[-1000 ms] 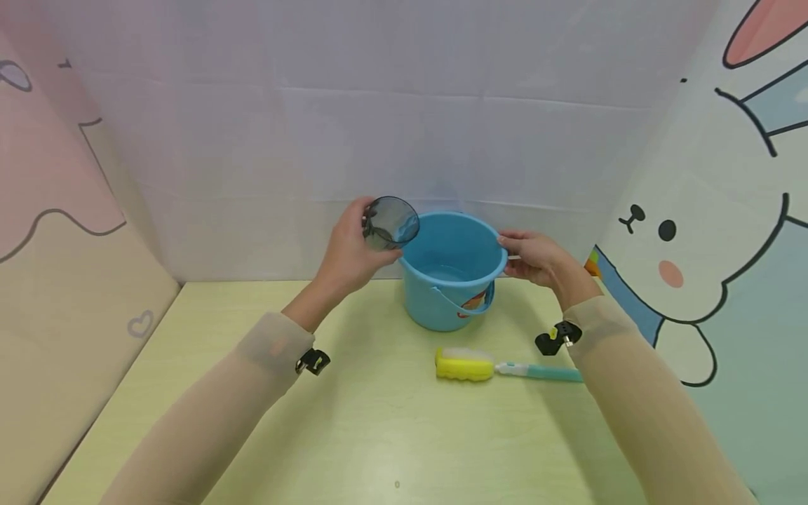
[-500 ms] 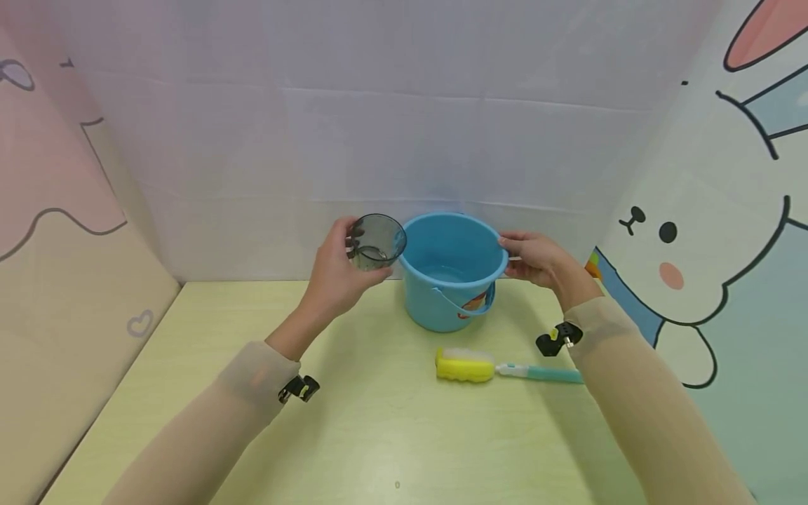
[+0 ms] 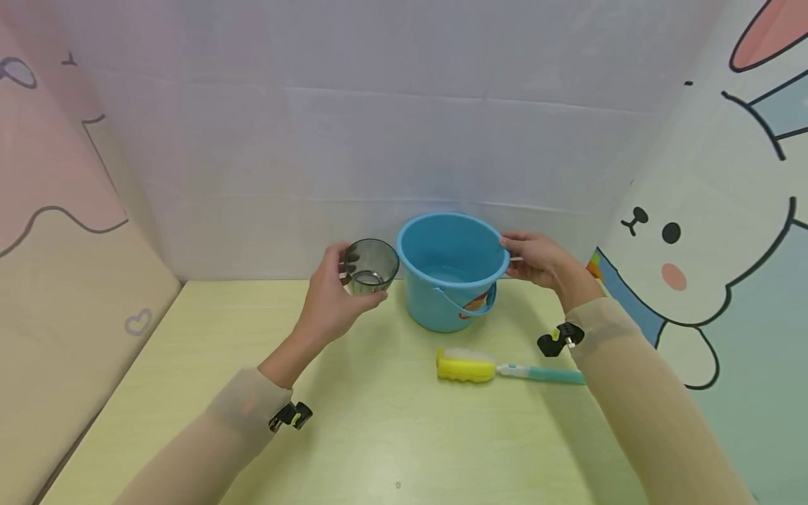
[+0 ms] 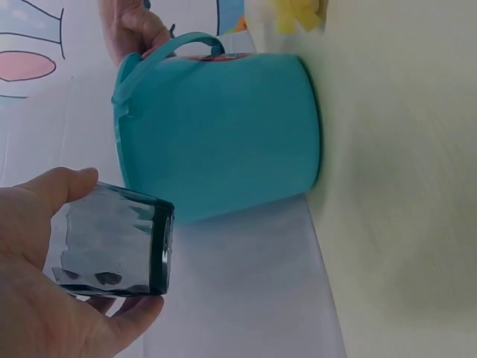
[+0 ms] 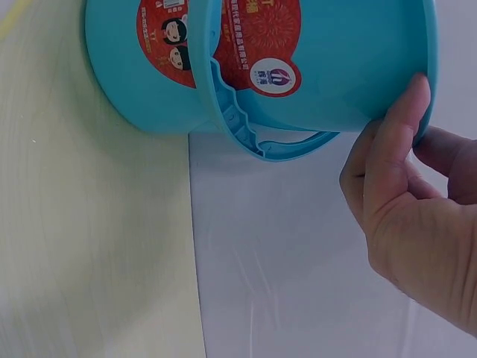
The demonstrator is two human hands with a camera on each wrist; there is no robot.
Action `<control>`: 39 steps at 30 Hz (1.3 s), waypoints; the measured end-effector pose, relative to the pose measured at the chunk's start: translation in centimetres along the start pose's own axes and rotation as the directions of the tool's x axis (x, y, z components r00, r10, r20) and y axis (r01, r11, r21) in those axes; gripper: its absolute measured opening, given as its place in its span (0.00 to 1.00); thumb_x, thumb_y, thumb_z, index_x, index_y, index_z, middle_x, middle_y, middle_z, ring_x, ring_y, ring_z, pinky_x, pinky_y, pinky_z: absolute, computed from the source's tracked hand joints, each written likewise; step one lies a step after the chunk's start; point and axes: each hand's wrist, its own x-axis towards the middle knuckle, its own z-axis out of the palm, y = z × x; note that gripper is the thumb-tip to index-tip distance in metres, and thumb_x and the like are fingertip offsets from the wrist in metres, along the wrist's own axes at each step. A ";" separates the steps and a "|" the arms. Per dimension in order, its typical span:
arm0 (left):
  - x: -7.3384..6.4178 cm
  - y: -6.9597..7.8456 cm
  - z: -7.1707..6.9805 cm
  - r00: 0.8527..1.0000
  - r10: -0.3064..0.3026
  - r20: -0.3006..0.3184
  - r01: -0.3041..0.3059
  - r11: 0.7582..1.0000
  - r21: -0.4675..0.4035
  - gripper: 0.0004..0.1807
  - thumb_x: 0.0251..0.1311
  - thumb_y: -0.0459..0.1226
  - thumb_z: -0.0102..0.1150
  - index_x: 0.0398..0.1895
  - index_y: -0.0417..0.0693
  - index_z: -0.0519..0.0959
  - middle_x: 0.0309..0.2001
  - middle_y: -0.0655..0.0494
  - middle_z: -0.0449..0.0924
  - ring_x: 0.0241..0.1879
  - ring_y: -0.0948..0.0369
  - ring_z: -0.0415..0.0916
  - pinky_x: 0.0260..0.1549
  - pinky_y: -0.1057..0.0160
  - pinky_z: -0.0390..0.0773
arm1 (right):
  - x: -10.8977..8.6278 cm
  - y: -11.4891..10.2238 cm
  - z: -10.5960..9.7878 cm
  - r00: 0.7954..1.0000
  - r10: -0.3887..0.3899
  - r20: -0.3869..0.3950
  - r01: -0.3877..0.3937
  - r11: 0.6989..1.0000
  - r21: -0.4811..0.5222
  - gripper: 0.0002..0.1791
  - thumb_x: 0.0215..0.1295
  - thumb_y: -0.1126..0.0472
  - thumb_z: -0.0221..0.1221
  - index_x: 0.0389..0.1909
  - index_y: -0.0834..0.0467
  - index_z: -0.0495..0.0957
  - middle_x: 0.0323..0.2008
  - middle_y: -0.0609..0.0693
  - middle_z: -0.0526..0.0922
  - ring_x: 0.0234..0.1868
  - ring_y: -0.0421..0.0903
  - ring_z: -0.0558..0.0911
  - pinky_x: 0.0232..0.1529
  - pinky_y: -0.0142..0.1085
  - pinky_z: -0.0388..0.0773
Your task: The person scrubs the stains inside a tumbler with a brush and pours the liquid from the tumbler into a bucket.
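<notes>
My left hand [image 3: 331,298] grips a dark, see-through glass cup [image 3: 372,265] just left of the bucket, held above the table. In the left wrist view the thumb and fingers wrap the cup [image 4: 112,239], whose thick base faces the table. The blue plastic bucket [image 3: 426,301] stands upright at the back of the table. My right hand [image 3: 539,259] pinches the bucket's right rim between thumb and fingers. The bucket's handle [image 5: 235,123] hangs down at its side, over a red sticker [image 5: 261,41].
A brush with a yellow sponge head [image 3: 466,366] and a teal handle [image 3: 555,375] lies on the pale wooden table [image 3: 379,435] in front of the bucket. A white cloth wall [image 3: 379,140] rises behind. A printed rabbit panel [image 3: 713,231] borders the right side.
The left hand has brought the cup down and left, away from over the bucket's rim, and turned it more upright. My right hand and the bucket have stayed in place.
</notes>
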 end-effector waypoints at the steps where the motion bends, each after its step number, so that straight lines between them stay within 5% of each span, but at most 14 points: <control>1: -0.2 -0.1 0.1 1.000 -0.004 0.003 0.004 1.000 -0.003 0.50 0.52 0.39 0.84 0.74 0.43 0.63 0.65 0.45 0.74 0.64 0.46 0.74 0.63 0.45 0.77 | 0.0 0.0 0.0 1.000 0.000 0.002 0.000 1.000 0.001 0.31 0.86 0.55 0.50 0.84 0.56 0.58 0.57 0.60 0.73 0.32 0.41 0.83 0.32 0.29 0.83; 26: -4.6 -2.4 2.4 0.988 -0.123 0.098 0.121 0.992 0.028 0.52 0.49 0.39 0.86 0.74 0.42 0.62 0.64 0.41 0.76 0.64 0.47 0.74 0.62 0.44 0.79 | -0.4 -0.1 0.0 1.000 0.000 0.000 0.000 1.000 -0.022 0.31 0.86 0.54 0.50 0.84 0.56 0.57 0.58 0.60 0.72 0.34 0.41 0.83 0.33 0.29 0.83; 39: -6.3 -3.6 3.9 0.978 -0.142 0.155 0.133 0.989 0.063 0.50 0.48 0.39 0.86 0.71 0.43 0.64 0.63 0.42 0.78 0.63 0.46 0.76 0.61 0.44 0.79 | -0.5 -0.2 -0.1 1.000 0.003 0.001 -0.003 1.000 -0.020 0.32 0.86 0.54 0.49 0.84 0.56 0.57 0.57 0.59 0.73 0.34 0.41 0.83 0.34 0.29 0.84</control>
